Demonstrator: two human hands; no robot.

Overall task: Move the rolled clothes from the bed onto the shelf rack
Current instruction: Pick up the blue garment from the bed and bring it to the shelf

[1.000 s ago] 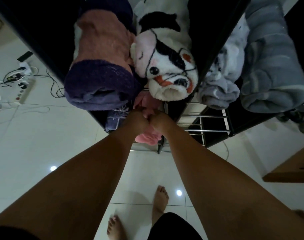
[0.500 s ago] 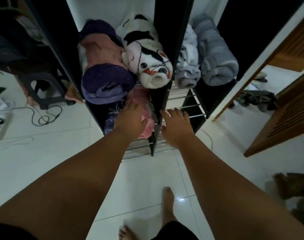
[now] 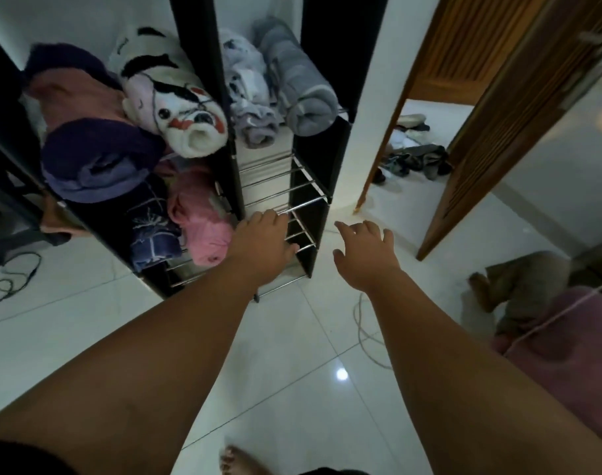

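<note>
Our left hand [image 3: 262,241] is stretched out flat in front of the shelf rack [image 3: 203,80], over the bare metal rods [image 3: 275,186] of its lower right compartment. Its grip is loose, with the fingers straight and holding nothing. We cannot tell whether the fingertips touch the rods. Our right hand [image 3: 364,255] hangs over the white floor [image 3: 292,354] just right of the rack, its grip apart, fingers spread and empty.

The rolled clothes already lie on the rack. On the upper left shelf a purple roll [image 3: 97,162] sits beside a white cartoon-print roll [image 3: 179,111]. On the upper right shelf a pale grey roll [image 3: 251,108] lies next to a grey striped roll [image 3: 299,94]. Below on the left, a dark blue roll [image 3: 152,234] and a pink roll [image 3: 200,217] lie side by side, the pink one just beside our left hand.

A wooden door [image 3: 498,114] stands open to the right, and a cable [image 3: 8,282] lies coiled on the floor at left.
</note>
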